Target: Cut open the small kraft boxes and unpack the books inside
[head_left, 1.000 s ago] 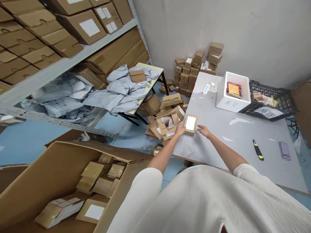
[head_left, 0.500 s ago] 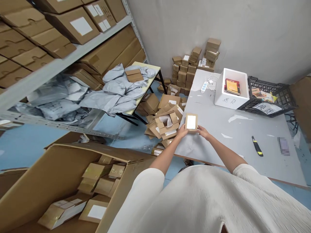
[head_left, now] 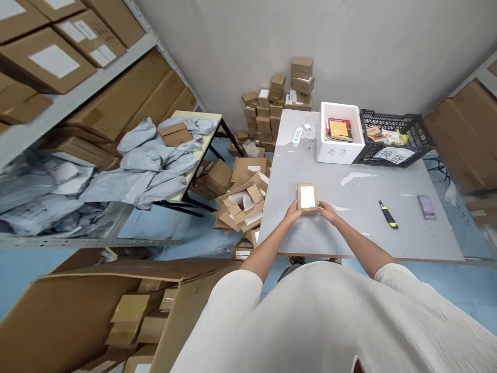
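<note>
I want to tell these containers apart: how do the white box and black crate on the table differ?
The white box has solid walls; the black crate has slotted ones. The white box looks narrower than the black crate. The white box is marked on its front; the black crate bears a marked white sheet. Both are open on top.

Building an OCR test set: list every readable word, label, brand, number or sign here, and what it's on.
"换货": handwritten white sign on the black plastic crate.
White foam box: two handwritten characters, too small to read surely.
Held cardboard box: label washed out, nothing legible.
Shelf cartons: labels and handwriting too blurred.
Books in the foam box: too small.
No brand or number readable.
</note>
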The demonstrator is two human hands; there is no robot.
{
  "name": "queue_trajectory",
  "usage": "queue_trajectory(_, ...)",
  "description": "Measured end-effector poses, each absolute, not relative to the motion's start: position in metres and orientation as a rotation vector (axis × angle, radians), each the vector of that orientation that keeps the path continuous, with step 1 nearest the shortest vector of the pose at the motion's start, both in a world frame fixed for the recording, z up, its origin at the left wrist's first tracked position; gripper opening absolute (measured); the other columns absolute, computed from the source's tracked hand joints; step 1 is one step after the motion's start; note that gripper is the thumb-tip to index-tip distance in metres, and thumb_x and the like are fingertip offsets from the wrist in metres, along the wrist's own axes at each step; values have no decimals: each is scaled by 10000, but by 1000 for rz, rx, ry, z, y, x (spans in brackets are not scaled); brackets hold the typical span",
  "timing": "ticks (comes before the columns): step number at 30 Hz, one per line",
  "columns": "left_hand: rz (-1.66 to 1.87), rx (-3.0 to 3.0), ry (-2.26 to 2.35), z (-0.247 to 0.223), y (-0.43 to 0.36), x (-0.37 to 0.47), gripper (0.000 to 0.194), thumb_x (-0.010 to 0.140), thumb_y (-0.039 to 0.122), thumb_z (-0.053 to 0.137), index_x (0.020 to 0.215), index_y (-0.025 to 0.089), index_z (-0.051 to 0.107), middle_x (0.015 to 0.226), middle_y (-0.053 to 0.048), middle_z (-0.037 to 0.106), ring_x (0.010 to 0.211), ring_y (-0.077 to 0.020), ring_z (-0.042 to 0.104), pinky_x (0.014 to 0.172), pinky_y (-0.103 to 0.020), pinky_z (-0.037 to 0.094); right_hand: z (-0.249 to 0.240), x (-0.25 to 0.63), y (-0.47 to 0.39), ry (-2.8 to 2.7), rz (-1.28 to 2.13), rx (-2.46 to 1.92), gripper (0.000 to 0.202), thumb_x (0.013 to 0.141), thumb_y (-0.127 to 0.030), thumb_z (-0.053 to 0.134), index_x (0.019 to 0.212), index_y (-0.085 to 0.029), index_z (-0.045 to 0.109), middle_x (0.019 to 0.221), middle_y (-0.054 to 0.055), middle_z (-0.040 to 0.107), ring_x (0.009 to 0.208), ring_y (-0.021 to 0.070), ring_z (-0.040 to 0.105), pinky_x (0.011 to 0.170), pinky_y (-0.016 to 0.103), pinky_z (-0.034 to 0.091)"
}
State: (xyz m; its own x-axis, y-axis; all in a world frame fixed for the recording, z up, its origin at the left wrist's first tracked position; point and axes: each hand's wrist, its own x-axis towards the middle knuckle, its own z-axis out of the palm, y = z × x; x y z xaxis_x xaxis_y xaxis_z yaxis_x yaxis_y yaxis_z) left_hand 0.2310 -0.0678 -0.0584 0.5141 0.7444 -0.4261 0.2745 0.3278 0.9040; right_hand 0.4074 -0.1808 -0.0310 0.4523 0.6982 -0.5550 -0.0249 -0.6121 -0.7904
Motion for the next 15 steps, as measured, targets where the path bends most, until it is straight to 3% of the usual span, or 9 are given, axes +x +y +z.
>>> queue_trajectory(8, 266, 1275, 970, -74, -133, 323, 776, 793, 136, 846, 1520, 160, 576, 1549, -212, 669, 1375, -321, 700, 1175, -456, 533, -27, 493, -260, -470, 1159, -1939, 715, 858, -220, 739, 1565, -202, 636, 1627, 164, 620, 1403, 313, 669, 1143, 471, 570)
queue_trajectory(15, 264, 1332, 975, -76, -191, 391, 774, 777, 178, 867, 1502, 203, 595, 1516, -171, 696, 1402, -326, 674, 1198, -467, 507, -38, 565, -315, -514, 1126, -1871, 679, 801, -208, 749, 1477, -228, 692, 1540, 130, 699, 1357, 297, 692, 1183, 472, 529)
